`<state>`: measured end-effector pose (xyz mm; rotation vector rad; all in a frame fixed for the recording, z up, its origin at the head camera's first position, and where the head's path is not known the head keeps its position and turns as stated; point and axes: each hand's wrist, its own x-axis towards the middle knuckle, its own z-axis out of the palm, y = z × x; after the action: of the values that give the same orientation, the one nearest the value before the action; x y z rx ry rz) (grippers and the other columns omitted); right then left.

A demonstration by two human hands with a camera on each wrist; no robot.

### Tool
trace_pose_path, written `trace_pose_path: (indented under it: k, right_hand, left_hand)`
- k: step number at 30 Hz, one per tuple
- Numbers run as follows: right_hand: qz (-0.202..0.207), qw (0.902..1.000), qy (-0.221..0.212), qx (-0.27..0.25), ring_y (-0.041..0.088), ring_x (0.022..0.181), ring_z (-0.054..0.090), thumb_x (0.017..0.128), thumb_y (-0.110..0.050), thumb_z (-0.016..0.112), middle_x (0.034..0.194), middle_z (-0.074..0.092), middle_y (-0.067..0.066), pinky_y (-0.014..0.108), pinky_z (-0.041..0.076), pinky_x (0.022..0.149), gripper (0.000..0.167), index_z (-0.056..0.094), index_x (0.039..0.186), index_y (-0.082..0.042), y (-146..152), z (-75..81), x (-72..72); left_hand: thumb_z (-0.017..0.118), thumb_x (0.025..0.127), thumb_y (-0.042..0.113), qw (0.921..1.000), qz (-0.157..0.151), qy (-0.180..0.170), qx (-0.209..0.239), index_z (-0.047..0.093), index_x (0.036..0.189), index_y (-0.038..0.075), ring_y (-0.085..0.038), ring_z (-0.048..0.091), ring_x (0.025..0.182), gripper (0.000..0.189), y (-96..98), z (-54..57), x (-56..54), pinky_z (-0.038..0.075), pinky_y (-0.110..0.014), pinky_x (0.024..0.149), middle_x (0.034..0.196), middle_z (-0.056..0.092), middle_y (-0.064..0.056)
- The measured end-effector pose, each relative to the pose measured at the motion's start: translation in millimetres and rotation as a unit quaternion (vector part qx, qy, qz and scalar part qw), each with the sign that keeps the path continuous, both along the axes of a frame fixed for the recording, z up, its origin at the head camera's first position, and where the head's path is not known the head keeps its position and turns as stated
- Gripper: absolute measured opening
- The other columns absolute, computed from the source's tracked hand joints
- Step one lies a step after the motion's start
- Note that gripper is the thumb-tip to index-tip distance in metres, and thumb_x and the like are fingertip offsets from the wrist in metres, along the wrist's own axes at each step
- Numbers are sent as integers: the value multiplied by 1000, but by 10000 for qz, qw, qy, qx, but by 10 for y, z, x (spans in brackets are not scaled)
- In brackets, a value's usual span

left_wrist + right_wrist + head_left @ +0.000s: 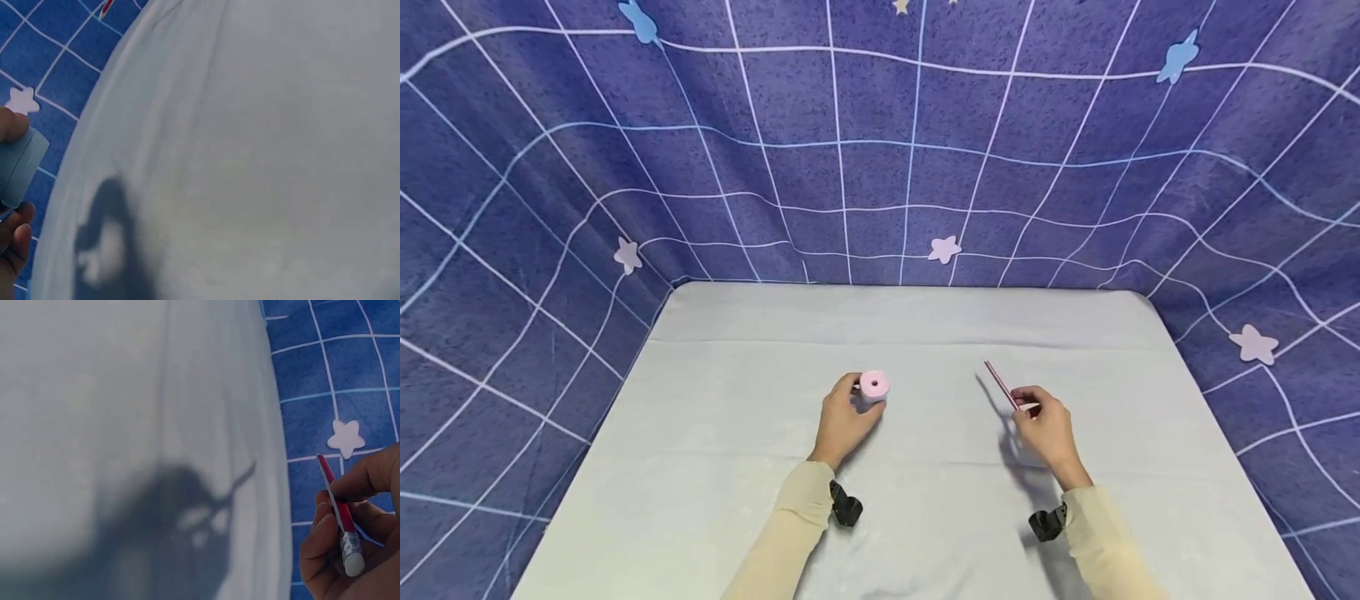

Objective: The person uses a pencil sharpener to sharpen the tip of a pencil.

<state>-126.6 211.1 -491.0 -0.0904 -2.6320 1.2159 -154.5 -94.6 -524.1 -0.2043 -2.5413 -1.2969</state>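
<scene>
My left hand (pixel 841 427) grips a small pencil sharpener (pixel 874 392) between thumb and fingers, left of the table's middle. Its pink face with a round dark hole is turned up in the head view. At the left wrist view's edge, the sharpener body (pixel 26 164) looks pale blue. Over to the right, my right hand (pixel 1047 428) pinches a pencil (pixel 1001 383) that slants up and left, point away from me. The right wrist view shows the pencil's red and white stripes, metal band and white eraser (pixel 354 564). Sharpener and pencil are well apart.
A white cloth covers the table (pixel 925 517), with faint creases across it. Blue curtain (pixel 880 175) with a pale grid and stars surrounds its back and sides. Black wrist cameras (pixel 846 505) sit at both beige sleeves (pixel 1105 542). Shadows of the hands fall on the cloth.
</scene>
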Motion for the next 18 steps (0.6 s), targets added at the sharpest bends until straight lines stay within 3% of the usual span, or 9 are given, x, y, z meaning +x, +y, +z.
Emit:
trace_pose_path:
  k: [4, 10, 18]
  right_hand:
    - [161, 9996, 158, -172, 13, 64, 58, 73, 8, 58, 87, 71, 17, 18, 45, 62, 29, 68, 99, 2, -47, 73, -47]
    - [596, 9967, 368, -420, 15, 68, 62, 74, 11, 62, 87, 72, 16, 18, 48, 62, 27, 67, 99, 4, -155, 185, -74]
    - [1081, 9923, 479, -360, 13, 69, 62, 76, 11, 65, 88, 73, 13, 26, 51, 66, 25, 66, 99, 2, -260, 330, -99]
  left_hand:
    - [80, 73, 13, 9995, -48, 302, -126, 61, 116, 4, -27, 62, 96, 48, 28, 107, -38, 51, -42, 84, 108, 64, -12]
    - [80, 71, 11, 9973, -153, 513, -498, 62, 116, 2, -29, 59, 104, 49, 19, 183, -94, 48, -42, 94, 109, 64, -12]
    - [80, 69, 12, 9891, -286, 965, -1079, 63, 112, 4, -28, 57, 100, 47, 37, 291, -151, 49, -43, 91, 104, 61, -10]
